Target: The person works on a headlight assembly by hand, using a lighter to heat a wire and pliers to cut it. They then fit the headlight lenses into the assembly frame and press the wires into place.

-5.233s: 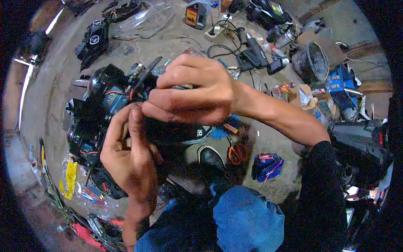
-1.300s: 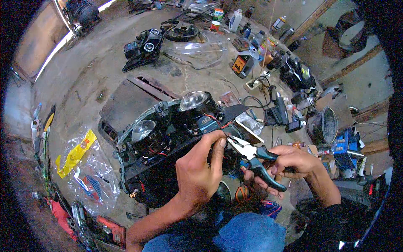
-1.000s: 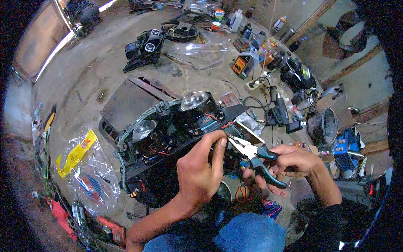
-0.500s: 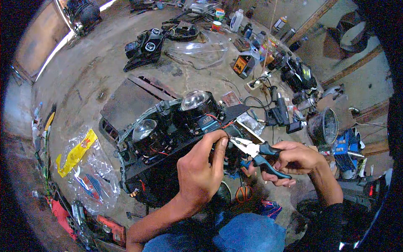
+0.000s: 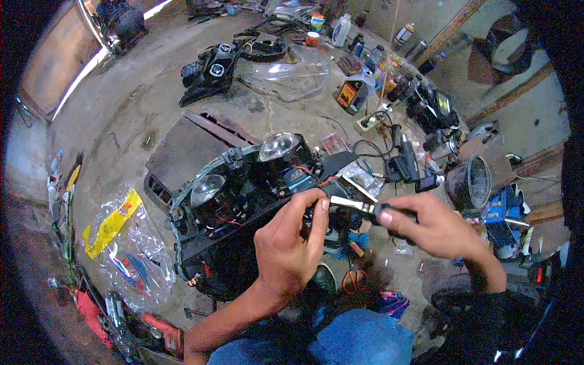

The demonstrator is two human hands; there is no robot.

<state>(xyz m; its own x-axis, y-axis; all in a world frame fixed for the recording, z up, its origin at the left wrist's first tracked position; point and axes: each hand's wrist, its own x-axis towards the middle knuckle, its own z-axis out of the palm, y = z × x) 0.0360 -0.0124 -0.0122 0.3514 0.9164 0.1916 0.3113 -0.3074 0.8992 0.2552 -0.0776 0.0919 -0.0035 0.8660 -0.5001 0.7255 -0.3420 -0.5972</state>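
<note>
Pliers (image 5: 351, 204) are gripped in the closed right hand (image 5: 429, 228), pointed at the pinched left hand (image 5: 287, 242).
Their long axis is held crosswise, nose leftward, near the headlight assembly (image 5: 222, 258); anything pinched between left thumb and finger cannot be made out.

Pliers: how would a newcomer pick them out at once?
Find the big black headlight unit with two round clear lenses near the centre. By its right end in the picture, the right hand holds the pliers. Unlike the orange-handled scissors, they are off the floor, bright metal jaws pointing at the left hand.
</note>
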